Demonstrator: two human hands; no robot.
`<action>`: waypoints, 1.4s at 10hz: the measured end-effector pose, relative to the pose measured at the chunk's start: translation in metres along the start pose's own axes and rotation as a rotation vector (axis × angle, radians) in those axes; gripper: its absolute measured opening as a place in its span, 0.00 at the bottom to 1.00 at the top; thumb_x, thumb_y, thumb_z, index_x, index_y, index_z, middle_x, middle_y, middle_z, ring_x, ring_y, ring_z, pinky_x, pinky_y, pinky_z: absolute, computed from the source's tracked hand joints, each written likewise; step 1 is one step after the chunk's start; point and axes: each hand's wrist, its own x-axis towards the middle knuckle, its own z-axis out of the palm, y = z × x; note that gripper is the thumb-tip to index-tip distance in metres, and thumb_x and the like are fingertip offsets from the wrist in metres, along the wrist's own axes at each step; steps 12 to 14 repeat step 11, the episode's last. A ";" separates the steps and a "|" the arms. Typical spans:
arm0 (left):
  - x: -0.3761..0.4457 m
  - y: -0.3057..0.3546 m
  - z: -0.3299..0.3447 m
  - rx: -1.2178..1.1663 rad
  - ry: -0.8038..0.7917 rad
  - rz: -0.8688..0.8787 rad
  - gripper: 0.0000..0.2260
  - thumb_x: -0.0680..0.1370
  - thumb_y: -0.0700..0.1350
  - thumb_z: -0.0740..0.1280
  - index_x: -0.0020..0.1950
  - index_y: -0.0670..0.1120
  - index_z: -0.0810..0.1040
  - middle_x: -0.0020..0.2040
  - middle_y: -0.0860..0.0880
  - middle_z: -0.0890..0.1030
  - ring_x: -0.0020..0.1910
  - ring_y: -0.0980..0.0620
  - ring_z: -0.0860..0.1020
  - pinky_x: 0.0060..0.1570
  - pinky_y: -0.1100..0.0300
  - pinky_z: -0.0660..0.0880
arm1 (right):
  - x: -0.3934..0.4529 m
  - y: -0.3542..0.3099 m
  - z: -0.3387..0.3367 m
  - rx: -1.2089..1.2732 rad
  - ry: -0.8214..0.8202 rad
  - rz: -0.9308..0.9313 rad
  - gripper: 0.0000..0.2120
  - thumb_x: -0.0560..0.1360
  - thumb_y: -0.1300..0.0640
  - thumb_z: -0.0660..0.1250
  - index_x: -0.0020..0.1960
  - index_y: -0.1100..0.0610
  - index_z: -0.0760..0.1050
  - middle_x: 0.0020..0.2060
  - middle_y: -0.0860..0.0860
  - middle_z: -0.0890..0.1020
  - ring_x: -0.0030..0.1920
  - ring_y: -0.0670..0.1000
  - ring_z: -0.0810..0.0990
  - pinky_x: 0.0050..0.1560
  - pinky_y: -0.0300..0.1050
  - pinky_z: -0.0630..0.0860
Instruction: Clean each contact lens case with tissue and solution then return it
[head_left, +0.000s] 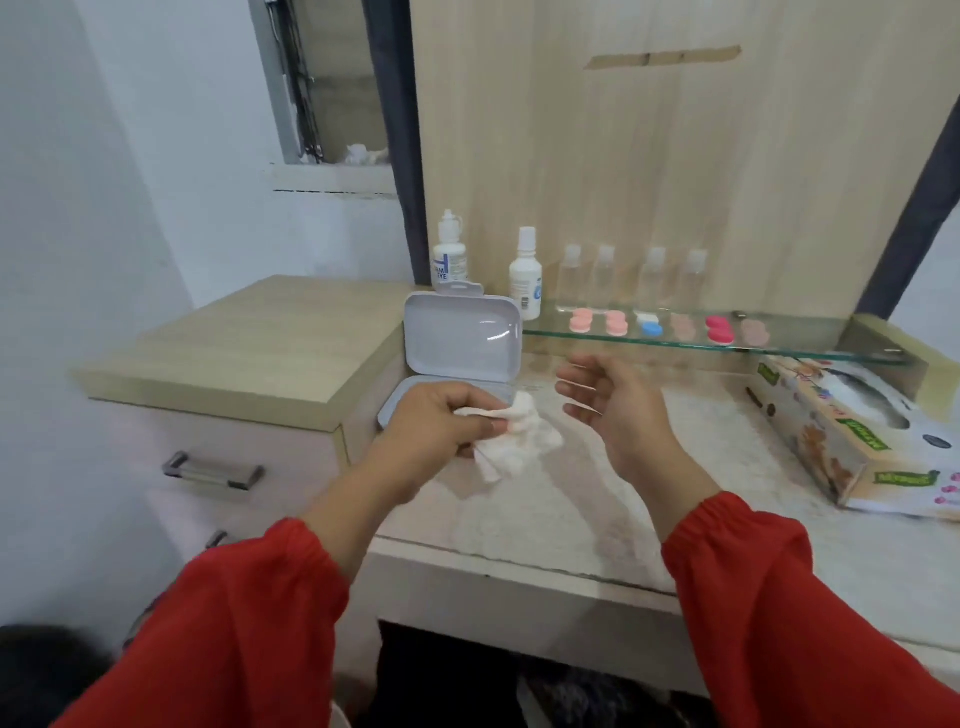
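My left hand (436, 421) grips a crumpled white tissue (511, 439), fingers curled round it, the loose end spilling out to the right of my knuckles and hanging just over the pale marble-patterned counter (571, 509). Whether a lens case sits inside the wad I cannot tell. My right hand (608, 402) hovers just to the right of the tissue, apart from it, fingers relaxed and spread, holding nothing. Directly behind the gripping hand stands an open grey hinged box (462, 338), its lid upright and its base partly hidden by my knuckles. Beyond my right hand, on a glass shelf (810, 343), the contact lens cases (670, 326) lie in a row: two light pink, one white and blue, one pale, one bright pink, one more pale. Behind them stand four clear small bottles (631, 278), and to their left, nearer the box, two white solution bottles (525, 275). Far right of my open hand lies a tissue box (831, 441) on the counter. Left of the gripping hand is a wooden drawer unit (234, 343) with a metal handle. Both my sleeves (779, 613) are red.
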 end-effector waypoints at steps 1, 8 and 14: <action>-0.027 0.000 -0.057 -0.067 0.094 -0.036 0.10 0.71 0.29 0.71 0.39 0.44 0.84 0.38 0.47 0.84 0.37 0.50 0.82 0.39 0.60 0.80 | -0.025 0.012 0.060 0.030 -0.158 0.022 0.09 0.78 0.59 0.60 0.47 0.58 0.79 0.37 0.52 0.84 0.38 0.49 0.81 0.39 0.42 0.76; -0.178 -0.245 -0.209 -0.038 0.512 -0.759 0.05 0.77 0.37 0.67 0.51 0.39 0.80 0.45 0.42 0.80 0.42 0.47 0.80 0.41 0.55 0.81 | -0.155 0.265 0.233 -0.287 -0.440 0.781 0.09 0.79 0.59 0.58 0.43 0.57 0.75 0.34 0.51 0.79 0.31 0.49 0.74 0.31 0.40 0.68; -0.173 -0.293 -0.189 0.303 0.403 -0.865 0.17 0.79 0.44 0.63 0.67 0.41 0.74 0.64 0.39 0.76 0.60 0.42 0.76 0.53 0.54 0.76 | -0.160 0.318 0.212 -0.539 -0.439 0.889 0.12 0.81 0.55 0.57 0.41 0.54 0.72 0.31 0.49 0.73 0.27 0.47 0.67 0.27 0.38 0.60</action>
